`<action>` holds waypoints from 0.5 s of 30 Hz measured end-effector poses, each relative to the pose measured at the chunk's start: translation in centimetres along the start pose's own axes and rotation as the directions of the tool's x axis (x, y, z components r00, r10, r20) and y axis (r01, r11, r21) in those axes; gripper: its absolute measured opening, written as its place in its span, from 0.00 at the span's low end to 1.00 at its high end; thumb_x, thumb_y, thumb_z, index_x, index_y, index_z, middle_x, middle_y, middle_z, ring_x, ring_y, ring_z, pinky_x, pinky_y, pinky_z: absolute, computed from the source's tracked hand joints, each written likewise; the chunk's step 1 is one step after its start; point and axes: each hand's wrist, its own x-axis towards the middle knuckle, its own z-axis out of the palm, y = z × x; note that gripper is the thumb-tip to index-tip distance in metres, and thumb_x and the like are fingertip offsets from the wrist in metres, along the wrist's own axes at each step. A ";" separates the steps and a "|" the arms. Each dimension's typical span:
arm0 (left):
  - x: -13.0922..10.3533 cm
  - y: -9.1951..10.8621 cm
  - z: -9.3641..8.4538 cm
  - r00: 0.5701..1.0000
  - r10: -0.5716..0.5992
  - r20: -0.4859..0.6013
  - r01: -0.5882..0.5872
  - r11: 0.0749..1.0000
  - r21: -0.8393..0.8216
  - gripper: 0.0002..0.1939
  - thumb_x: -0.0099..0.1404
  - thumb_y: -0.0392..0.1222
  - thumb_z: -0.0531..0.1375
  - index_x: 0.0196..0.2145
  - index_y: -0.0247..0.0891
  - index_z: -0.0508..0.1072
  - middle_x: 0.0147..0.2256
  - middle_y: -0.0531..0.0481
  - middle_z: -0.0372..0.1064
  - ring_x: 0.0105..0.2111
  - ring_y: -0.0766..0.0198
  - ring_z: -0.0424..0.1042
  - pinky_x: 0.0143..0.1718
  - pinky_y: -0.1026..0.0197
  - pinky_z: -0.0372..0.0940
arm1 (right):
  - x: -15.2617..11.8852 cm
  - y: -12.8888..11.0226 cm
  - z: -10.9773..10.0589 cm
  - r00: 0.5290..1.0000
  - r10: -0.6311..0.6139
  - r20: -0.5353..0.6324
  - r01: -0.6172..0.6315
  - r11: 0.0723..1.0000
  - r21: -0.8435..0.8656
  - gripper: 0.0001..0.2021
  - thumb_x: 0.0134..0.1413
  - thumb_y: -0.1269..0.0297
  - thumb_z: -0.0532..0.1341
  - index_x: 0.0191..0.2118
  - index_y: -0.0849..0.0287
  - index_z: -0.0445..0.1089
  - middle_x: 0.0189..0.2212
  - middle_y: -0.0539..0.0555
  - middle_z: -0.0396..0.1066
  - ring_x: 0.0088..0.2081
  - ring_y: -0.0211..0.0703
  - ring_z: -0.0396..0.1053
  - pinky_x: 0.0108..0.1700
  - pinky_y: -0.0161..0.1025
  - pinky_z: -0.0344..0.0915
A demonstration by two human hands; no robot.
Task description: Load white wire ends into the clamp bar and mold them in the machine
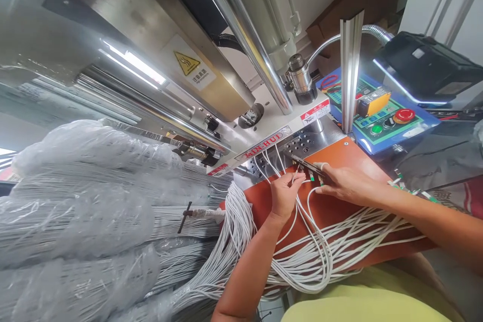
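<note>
My left hand [285, 193] is closed in a pinch on the end of a white cable, at the front of the machine. To its right, my right hand [339, 181] grips a dark flat metal plate [307, 165] by its right end, thumb and fingers on either side. Small green-and-metal connectors [312, 177] lie along the plate's near side. White cables [317, 256] run from there over the orange-brown work surface [354, 161] and loop toward my body. Several thinner white leads [268, 161] rise under the machine's front bar. Small details between my fingertips are hard to make out.
The press head [211, 75] with a heat-warning label and steel rods overhangs on the left. A blue control box [392, 115] with red and green buttons stands right, behind a metal post [350, 70]. Plastic-wrapped cable bundles [83, 211] fill the left; a clamp [199, 213] juts near the surface.
</note>
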 end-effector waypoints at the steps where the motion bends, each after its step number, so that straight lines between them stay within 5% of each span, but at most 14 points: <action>1: 0.1 0.1 0.1 0.999 0.036 -0.001 -0.036 0.999 0.032 0.06 0.62 0.40 0.63 0.35 0.39 0.80 0.35 0.49 0.79 0.36 0.62 0.77 0.42 0.60 0.70 | -0.1 0.0 -0.1 1.000 0.001 0.002 -0.001 1.000 0.006 0.17 0.60 0.46 0.53 0.42 0.55 0.56 0.36 0.57 0.74 0.35 0.51 0.73 0.33 0.40 0.61; 7: 0.4 -0.2 0.4 0.990 0.142 -0.004 -0.140 0.984 0.110 0.06 0.63 0.37 0.61 0.35 0.39 0.80 0.35 0.50 0.79 0.35 0.63 0.77 0.41 0.61 0.70 | -0.2 -0.2 -0.4 1.000 -0.013 0.000 0.013 0.999 0.031 0.20 0.59 0.46 0.54 0.50 0.54 0.57 0.40 0.59 0.75 0.39 0.53 0.73 0.36 0.41 0.62; 15: 0.2 0.1 0.4 0.993 0.114 -0.009 -0.113 0.990 0.086 0.07 0.64 0.39 0.61 0.36 0.39 0.80 0.36 0.49 0.79 0.36 0.62 0.77 0.42 0.60 0.71 | 0.1 0.4 0.2 1.000 -0.025 -0.004 0.025 1.000 0.013 0.16 0.60 0.49 0.53 0.45 0.54 0.55 0.37 0.57 0.74 0.36 0.51 0.73 0.33 0.40 0.62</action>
